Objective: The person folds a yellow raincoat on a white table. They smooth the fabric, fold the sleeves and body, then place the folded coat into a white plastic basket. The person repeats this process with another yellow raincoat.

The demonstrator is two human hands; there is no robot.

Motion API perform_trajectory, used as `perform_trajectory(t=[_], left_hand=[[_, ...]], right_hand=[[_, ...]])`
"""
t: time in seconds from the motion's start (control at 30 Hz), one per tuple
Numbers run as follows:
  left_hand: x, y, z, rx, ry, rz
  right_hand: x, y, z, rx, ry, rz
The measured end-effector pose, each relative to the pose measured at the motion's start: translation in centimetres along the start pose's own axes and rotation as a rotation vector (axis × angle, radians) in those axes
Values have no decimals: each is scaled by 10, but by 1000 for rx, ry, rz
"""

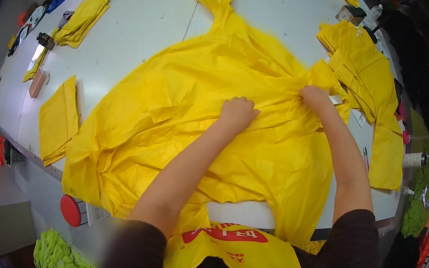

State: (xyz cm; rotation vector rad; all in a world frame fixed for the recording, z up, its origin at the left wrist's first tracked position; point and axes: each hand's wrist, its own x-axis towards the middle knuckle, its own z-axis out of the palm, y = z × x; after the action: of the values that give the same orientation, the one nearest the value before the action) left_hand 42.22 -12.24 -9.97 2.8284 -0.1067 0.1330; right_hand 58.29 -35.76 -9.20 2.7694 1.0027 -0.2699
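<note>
head view: worn on the person's head, one wide fisheye | faces down and forward over the white table (148, 20) from its near edge | close above the forearms, which enter from the lower edge | far edge and both side edges bend toward the dark rim | no second view shares the scene

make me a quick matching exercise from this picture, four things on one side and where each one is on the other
Things:
1. left hand
2. right hand
3. round red stool seat
4. folded yellow plastic stack

Places:
A. on the white table's left edge
B. below the table edge, on the left
C. gripping bunched fabric near the right pile
D. pressed on the middle of the large spread yellow plastic garment

Pairs: 1-D, 2-C, 3-B, 4-A
</note>
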Motion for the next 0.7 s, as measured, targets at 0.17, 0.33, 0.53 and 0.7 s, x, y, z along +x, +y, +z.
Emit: perform_trajectory(t=[0.17, 0.33, 0.53, 0.7], left_hand=[[17, 12, 22, 120, 35, -54], [5, 17, 39, 220, 24, -102], [4, 18, 41, 172, 156, -47], [1, 15, 40, 143, 254, 76]], right_hand=[[-5, 5, -5, 354, 24, 91], [-4, 39, 13, 902, -128, 230], [0, 41, 17, 865, -86, 242], [0, 38, 20, 692, 65, 178]])
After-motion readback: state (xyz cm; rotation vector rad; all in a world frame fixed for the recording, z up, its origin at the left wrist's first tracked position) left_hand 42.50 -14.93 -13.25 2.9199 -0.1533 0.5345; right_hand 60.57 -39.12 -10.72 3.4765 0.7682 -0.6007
